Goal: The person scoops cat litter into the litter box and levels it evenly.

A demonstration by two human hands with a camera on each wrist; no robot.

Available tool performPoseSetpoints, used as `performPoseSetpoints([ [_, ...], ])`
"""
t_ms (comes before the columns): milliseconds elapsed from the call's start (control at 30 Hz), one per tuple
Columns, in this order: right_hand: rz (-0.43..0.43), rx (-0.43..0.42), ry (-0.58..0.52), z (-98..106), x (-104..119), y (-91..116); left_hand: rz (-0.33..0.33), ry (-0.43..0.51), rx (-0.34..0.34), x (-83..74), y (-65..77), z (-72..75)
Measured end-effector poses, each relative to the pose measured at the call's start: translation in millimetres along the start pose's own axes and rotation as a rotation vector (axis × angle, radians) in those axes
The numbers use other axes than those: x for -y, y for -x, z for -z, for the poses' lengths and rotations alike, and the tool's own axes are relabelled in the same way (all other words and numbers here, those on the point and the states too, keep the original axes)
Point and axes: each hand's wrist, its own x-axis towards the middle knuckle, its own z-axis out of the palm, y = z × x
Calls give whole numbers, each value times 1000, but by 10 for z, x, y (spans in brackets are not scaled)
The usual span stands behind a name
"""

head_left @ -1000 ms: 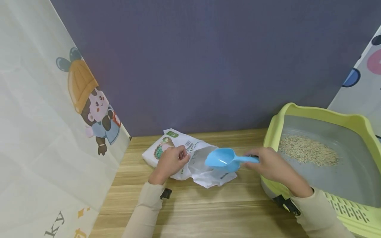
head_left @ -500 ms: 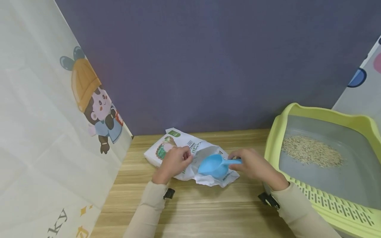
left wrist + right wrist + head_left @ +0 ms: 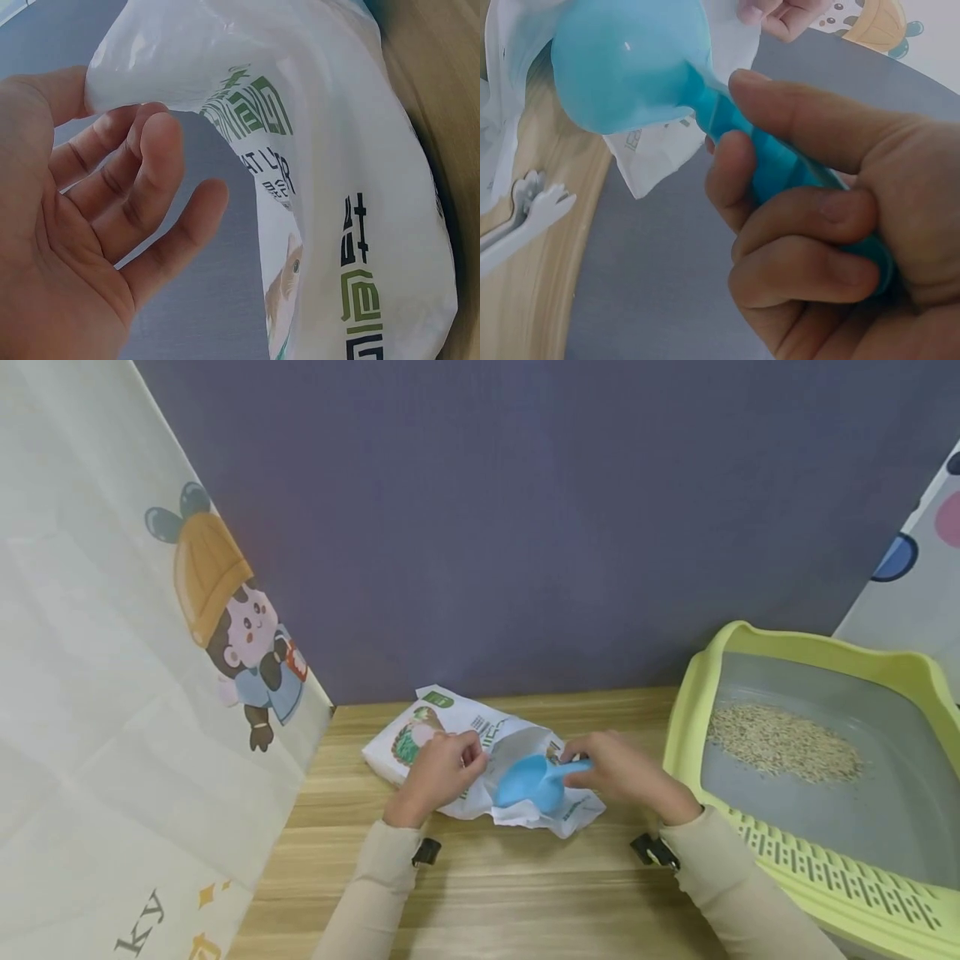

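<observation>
A white cat litter bag (image 3: 468, 727) with green and black print lies on its side on the wooden table. My left hand (image 3: 442, 768) pinches the edge of its mouth between thumb and fingers; the left wrist view shows the lifted plastic film (image 3: 172, 52), with the other fingers loosely bent. My right hand (image 3: 618, 768) grips the handle of a light-blue scoop (image 3: 531, 783), its fingers curled round it. The scoop's bowl is at the mouth of the bag, low over the white film. In the right wrist view the bowl (image 3: 630, 64) appears from behind, so its inside is hidden there.
To the right stands a litter box (image 3: 686, 727) with a yellow-green rim and grey floor, holding a heap of pale pellets (image 3: 783, 743). A white utensil with hand-shaped ends (image 3: 536, 214) shows in the right wrist view. A dark panel (image 3: 525, 527) rises behind the table.
My right hand has carried the scoop left and down, from above the bag's front part to its mouth. My left hand has stayed at the bag's edge.
</observation>
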Motion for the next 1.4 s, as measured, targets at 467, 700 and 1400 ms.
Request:
performPoseSetpoints([
  [467, -29, 38, -56, -172, 90, -160, -18, -10, -10, 7, 3, -12],
  [700, 7, -1, -51, -284, 129, -218, -13, -8, -13, 13, 2, -22],
  [1400, -102, -22, -158, -558, 306, -406, -19, 4, -6, 18, 16, 26],
])
